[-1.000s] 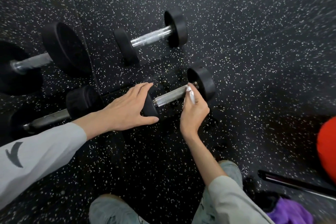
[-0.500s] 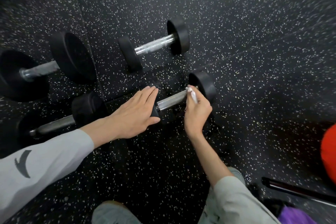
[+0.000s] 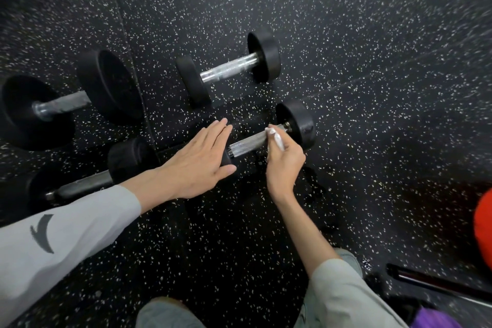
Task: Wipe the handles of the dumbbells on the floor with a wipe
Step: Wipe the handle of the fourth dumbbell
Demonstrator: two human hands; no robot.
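Note:
Several black dumbbells lie on the speckled black floor. The nearest small dumbbell (image 3: 295,122) has a knurled steel handle (image 3: 246,143). My left hand (image 3: 198,164) rests flat on its left weight, which it mostly hides, fingers together. My right hand (image 3: 285,162) pinches a rolled white wipe (image 3: 275,137) against the right end of that handle. Beyond it lies a second small dumbbell (image 3: 229,70). A large dumbbell (image 3: 66,102) lies at the far left, and another dumbbell (image 3: 87,184) is partly behind my left forearm.
My knees (image 3: 170,313) show at the bottom edge. A red object (image 3: 483,226) is at the right edge, with a dark bar (image 3: 436,286) and a purple cloth (image 3: 436,318) at the lower right. A floor-mat seam (image 3: 130,42) runs up the left.
The view has shifted, so everything sits lower in frame. My left hand has flattened on the weight. My right hand stays with the wipe at the handle's right end.

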